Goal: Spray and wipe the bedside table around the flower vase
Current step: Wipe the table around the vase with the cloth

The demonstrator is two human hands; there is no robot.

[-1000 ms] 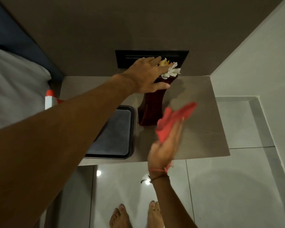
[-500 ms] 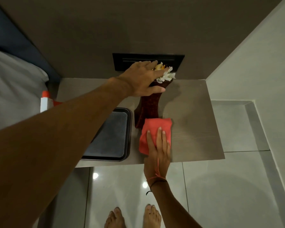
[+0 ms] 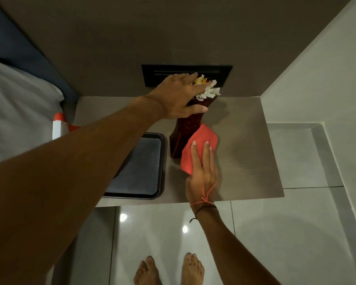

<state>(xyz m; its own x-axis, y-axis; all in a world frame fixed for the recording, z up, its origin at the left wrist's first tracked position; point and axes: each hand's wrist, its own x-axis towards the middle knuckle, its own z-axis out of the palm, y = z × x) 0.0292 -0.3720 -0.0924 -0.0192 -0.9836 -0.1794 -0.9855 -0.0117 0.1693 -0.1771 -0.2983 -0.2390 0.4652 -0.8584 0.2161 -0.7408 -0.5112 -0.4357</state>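
A dark red flower vase (image 3: 183, 132) with white and yellow flowers (image 3: 208, 89) stands near the middle of the grey bedside table (image 3: 249, 145). My left hand (image 3: 179, 97) grips the vase's top, fingers around its rim. My right hand (image 3: 202, 169) lies flat on a red cloth (image 3: 201, 140), pressing it onto the tabletop right beside the vase's base, on its right. A spray bottle (image 3: 58, 128) with a white body and orange head stands at the table's left end, mostly hidden behind my left arm.
A black tray (image 3: 144, 165) sits on the table left of the vase. A black wall panel (image 3: 220, 73) is set behind the flowers. The bed with white linen (image 3: 18, 112) is at left. Glossy floor tiles and my bare feet (image 3: 169, 270) are below.
My right hand brought the red cloth down from the air onto the tabletop, then slid it away from the front edge and to the right, along the vase's base. My left hand stayed on the vase.
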